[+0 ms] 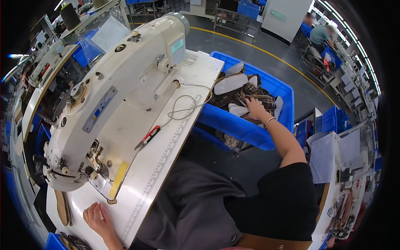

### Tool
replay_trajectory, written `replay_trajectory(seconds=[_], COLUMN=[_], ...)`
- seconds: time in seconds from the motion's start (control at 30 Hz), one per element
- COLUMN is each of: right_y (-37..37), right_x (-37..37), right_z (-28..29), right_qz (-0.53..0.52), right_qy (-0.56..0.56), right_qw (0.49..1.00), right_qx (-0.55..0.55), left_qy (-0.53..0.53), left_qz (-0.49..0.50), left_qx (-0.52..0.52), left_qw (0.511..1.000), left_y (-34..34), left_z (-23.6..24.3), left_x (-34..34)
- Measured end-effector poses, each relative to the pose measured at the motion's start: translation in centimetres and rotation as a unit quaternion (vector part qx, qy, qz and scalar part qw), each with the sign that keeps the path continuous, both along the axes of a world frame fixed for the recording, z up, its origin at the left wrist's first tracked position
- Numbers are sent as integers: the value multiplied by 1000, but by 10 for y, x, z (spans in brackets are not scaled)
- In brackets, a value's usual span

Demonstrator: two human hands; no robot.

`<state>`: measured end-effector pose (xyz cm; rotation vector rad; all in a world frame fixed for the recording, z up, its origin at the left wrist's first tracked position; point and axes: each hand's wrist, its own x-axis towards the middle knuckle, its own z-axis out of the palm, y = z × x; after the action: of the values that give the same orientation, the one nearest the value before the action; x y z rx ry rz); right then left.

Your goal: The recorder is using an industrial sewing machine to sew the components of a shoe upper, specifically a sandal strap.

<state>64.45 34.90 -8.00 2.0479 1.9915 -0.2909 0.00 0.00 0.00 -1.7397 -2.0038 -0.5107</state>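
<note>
Right of upper centre, the right hand reaches into the bin, fingers bent over the plaid and white pieces; whether they grip one, I cannot tell. At lower left, the left hand rests on the table, fingers loose, nothing visible in them. Best pinch one piece by its edge and lift it clear without dragging its neighbours.

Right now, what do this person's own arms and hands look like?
The right hand has a thin, pale bracelet at the wrist, with a short black sleeve further up. The left hand wears a slim ring. Neither has a glove.
</note>
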Motion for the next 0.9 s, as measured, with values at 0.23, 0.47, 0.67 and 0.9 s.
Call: replay_trajectory(seconds=[0.23, 0.47, 0.67, 0.9], right_y=[-25, -31, -25, -8], right_x=[51, 98, 118, 120], right_z=[34, 64, -71, -70], right_qz=[-84, -299, -160, -105], right_qy=[34, 79, 49, 147], right_qw=[983, 931, 974, 973], right_qx=[160, 193, -152, -145], left_qy=[-10, -31, -37, -49], left_qz=[1, 44, 49, 69], left_qx=[1, -30, -17, -11], left_qw=[1000, 998, 998, 996], left_y=[6, -1, 5, -5], left_z=[-6, 1, 0, 14], left_x=[12, 9, 5, 10])
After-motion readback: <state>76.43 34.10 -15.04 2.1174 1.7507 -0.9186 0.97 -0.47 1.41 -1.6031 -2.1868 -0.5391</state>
